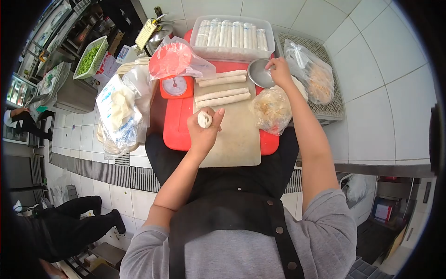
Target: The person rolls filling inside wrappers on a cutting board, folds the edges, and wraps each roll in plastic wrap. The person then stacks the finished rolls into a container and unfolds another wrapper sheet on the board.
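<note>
My left hand [203,132] is closed around a white rolled spring roll [204,119], held upright so one end faces me; the thumb sticks out beside it. This hand is above the near left part of a pale cutting board [232,149]. My right hand [280,70] reaches over the right rim of a small metal bowl [258,74], its fingers bent toward the inside. What the bowl contains cannot be made out. Several long white rolls [223,98] lie in two rows on the board. Beside my right forearm sits a clear bag of shredded filling [272,111].
Behind the board stands a plastic box [232,53] of bagged rolls. An orange scale [176,87] carries a red bowl [171,60] covered with plastic. Bags with white wrappers [121,109] are at left; another filling bag [316,76] rests at right. A person [74,223] is at lower left.
</note>
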### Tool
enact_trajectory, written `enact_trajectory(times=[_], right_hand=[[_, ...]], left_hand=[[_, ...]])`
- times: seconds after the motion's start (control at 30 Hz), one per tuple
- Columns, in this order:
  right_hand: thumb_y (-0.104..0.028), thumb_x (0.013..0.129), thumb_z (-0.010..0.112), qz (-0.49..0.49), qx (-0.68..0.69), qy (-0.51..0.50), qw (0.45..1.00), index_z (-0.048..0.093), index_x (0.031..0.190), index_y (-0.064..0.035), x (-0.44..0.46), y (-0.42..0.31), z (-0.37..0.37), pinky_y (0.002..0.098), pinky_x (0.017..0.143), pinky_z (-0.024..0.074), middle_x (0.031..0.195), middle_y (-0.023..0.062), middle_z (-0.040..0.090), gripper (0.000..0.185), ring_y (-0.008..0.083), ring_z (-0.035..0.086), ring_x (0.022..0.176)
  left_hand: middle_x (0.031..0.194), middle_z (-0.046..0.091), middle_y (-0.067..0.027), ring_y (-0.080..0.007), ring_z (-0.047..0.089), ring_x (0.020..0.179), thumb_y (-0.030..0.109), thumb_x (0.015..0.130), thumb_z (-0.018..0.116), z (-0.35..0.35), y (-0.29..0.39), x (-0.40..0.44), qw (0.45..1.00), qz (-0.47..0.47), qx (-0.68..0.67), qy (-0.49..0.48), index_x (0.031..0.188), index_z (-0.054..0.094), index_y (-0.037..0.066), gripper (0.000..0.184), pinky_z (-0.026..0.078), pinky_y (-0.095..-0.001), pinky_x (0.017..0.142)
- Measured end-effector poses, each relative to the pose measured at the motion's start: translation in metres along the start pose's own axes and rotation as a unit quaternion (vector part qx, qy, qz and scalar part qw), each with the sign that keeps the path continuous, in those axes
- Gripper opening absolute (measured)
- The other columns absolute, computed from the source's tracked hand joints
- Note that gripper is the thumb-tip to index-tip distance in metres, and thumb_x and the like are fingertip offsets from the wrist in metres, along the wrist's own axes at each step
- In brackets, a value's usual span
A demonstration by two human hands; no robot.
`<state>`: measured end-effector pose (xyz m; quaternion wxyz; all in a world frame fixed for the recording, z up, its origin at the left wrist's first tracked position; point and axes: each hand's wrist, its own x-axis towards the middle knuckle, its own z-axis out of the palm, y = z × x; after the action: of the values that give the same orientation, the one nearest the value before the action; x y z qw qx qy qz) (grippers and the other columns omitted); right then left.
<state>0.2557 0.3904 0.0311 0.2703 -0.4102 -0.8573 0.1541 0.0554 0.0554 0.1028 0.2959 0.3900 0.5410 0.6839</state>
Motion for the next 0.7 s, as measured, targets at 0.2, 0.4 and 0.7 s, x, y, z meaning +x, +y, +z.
enact_trajectory(times=[0.2,0.4,0.7], right_hand=[[0.002,0.082,0.057,0.050,0.342,-0.038,0.938,0.075,0.101,-0.0077,-0.064,-0.128,-0.083,0.0308,0.092,0.0450,0.110,0.0049,0.055,0.027,0.0165,0.055,0.107],[-0.003,0.085,0.062,-0.076,0.362,-0.101,0.924,0.074,0.101,-0.0093,-0.128,-0.227,-0.127,0.0361,0.101,0.0429,0.128,0.0073,0.054,0.021,0.0239,0.052,0.120],[-0.015,0.077,0.086,-0.172,0.005,0.010,0.985,0.071,0.093,-0.0059,-0.151,-0.269,-0.115,0.0453,0.101,0.0438,0.137,0.0136,0.057,0.023,0.0351,0.051,0.117]], left_hand=[[0.055,0.050,-0.0020,-0.0059,0.044,0.053,0.012,0.095,0.080,0.031,-0.030,0.012,0.993,0.083,0.084,0.026,0.067,0.055,0.001,0.039,0.036,-0.0287,0.049],[0.062,0.059,-0.0152,-0.0215,0.054,0.052,0.008,0.091,0.080,0.044,-0.019,-0.001,0.980,0.105,0.168,-0.023,0.074,0.060,-0.002,0.028,0.044,-0.0348,0.053],[0.080,0.070,-0.0172,-0.0338,0.072,0.074,-0.002,0.080,0.075,0.055,-0.005,-0.008,0.976,0.170,0.136,0.004,0.096,0.066,0.001,0.019,0.053,-0.0367,0.064]])
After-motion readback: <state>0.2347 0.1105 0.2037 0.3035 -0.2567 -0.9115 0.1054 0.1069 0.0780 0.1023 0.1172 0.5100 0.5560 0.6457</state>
